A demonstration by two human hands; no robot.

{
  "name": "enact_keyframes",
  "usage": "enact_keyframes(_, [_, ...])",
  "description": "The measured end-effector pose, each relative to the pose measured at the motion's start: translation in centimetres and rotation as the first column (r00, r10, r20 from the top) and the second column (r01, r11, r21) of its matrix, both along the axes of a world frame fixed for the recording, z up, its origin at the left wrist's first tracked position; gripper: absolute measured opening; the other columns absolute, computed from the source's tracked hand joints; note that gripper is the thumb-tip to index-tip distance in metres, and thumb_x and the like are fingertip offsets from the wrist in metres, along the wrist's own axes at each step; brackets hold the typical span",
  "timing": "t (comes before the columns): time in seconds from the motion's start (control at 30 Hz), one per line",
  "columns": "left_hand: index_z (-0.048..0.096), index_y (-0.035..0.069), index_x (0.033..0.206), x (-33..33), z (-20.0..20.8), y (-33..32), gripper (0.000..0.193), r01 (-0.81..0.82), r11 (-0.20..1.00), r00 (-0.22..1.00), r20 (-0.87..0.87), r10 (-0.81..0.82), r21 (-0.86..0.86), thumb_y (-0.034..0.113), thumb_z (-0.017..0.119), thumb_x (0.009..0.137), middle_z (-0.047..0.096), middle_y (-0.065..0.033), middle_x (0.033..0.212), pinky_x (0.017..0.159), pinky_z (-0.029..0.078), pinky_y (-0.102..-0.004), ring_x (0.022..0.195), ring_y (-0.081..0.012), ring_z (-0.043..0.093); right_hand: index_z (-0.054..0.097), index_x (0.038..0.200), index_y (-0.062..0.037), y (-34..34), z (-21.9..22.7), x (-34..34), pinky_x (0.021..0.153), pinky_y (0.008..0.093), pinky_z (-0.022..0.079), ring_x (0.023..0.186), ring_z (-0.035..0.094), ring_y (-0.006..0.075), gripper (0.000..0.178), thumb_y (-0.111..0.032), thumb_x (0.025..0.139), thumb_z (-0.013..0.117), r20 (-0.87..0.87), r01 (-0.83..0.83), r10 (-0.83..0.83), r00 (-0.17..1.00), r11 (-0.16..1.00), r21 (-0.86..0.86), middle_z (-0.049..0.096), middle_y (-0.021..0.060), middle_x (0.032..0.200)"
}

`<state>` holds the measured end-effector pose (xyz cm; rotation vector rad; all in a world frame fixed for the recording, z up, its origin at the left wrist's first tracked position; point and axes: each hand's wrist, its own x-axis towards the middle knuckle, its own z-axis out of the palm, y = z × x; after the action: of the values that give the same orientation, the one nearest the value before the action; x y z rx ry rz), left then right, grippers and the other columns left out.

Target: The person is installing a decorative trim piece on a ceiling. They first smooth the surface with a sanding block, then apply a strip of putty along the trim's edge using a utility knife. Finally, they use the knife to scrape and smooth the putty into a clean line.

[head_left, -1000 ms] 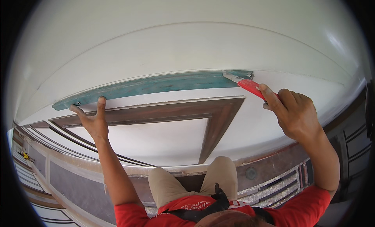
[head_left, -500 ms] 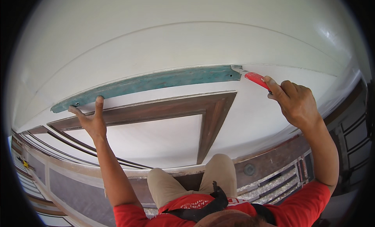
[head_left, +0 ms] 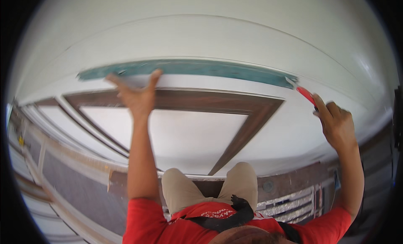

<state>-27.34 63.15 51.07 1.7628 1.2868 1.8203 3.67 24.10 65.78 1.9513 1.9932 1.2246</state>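
1. While my right hand (head_left: pixel 337 125) grips the red-handled, pale-bladed knife (head_left: pixel 306 95) at the long teal strip (head_left: pixel 214 68) on the white panel (head_left: pixel 277 135), skidding could scar it.
2. Should my splayed left hand (head_left: pixel 138 97) slacken, the strip could drop.

one red-handled blade (head_left: pixel 305 94); one teal strip (head_left: pixel 205 68); two trouser legs (head_left: pixel 179 187)
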Motion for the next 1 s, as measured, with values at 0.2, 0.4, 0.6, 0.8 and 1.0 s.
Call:
enact_keyframes(0.2, [-0.005, -0.013, 0.158, -0.4, 0.8, -0.8, 0.158, 0.012, 0.999, 1.000, 0.014, -0.011, -0.036, 0.076, 0.085, 0.064, -0.002, -0.0354, 0.168, 0.123, 0.001, -0.0663, 0.159, -0.0429, -0.002, 0.055, 0.147, -0.0045, 12.4, -1.9, -12.0, 0.047, 0.0355, 0.044, 0.056, 0.053, 0.0207, 0.072, -0.010, 0.080, 0.082, -0.071, -0.408, 0.414, 0.907, 0.909, 0.084, 0.052, 0.0057, 0.073])
enact_keyframes(0.4, [0.000, -0.014, 0.159, -0.3, 1.0, -0.4, 0.129, 0.084, 0.996, 0.993, 0.081, -0.083, -0.013, 0.049, 0.081, 0.081, -0.001, -0.0373, 0.167, 0.121, 0.000, -0.0693, 0.157, -0.0490, -0.003, 0.057, 0.141, -0.0049, 26.7, -2.8, -22.3, 0.048, 0.0339, 0.050, 0.059, 0.065, 0.0217, 0.051, -0.017, 0.093, 0.069, -0.111, -0.581, 0.597, 0.795, 0.800, 0.149, 0.062, 0.0095, 0.080])
enact_keyframes(0.6, [0.000, -0.006, 0.162, -0.6, 1.2, -0.8, 0.118, 0.138, 0.989, 0.990, 0.031, -0.136, -0.050, 0.042, 0.076, 0.086, -0.008, -0.0381, 0.166, 0.120, -0.005, -0.0689, 0.157, -0.0504, -0.009, 0.060, 0.136, -0.0030, 32.6, -2.7, -25.5, 0.051, 0.0336, 0.054, 0.062, 0.070, 0.0231, 0.053, -0.021, 0.088, 0.073, -0.100, -0.531, 0.533, 0.840, 0.846, 0.047, 0.066, 0.0118, 0.081])
enact_keyframes(0.8, [-0.003, 0.000, 0.163, -1.3, 2.2, -1.7, 0.124, 0.210, 0.974, 0.975, 0.092, -0.202, -0.088, 0.048, 0.079, 0.084, -0.008, -0.0402, 0.165, 0.117, -0.004, -0.0741, 0.155, -0.0542, -0.010, 0.058, 0.132, 0.0018, 34.8, -2.5, -26.9, 0.054, 0.0364, 0.057, 0.062, 0.072, 0.0255, 0.053, -0.029, 0.090, 0.071, -0.060, -0.525, 0.525, 0.849, 0.851, 0.007, 0.068, 0.0139, 0.080])
enact_keyframes(1.0, [-0.003, -0.006, 0.161, -1.2, 2.1, -1.3, 0.126, 0.178, 0.976, 0.984, 0.035, -0.174, -0.124, 0.050, 0.078, 0.083, -0.007, -0.0421, 0.163, 0.115, -0.002, -0.0773, 0.154, -0.0557, -0.010, 0.060, 0.125, 0.0017, 36.2, -1.5, -28.3, 0.053, 0.0369, 0.057, 0.063, 0.072, 0.0272, 0.047, -0.031, 0.093, 0.069, -0.119, -0.551, 0.545, 0.830, 0.834, -0.030, 0.068, 0.0145, 0.080])
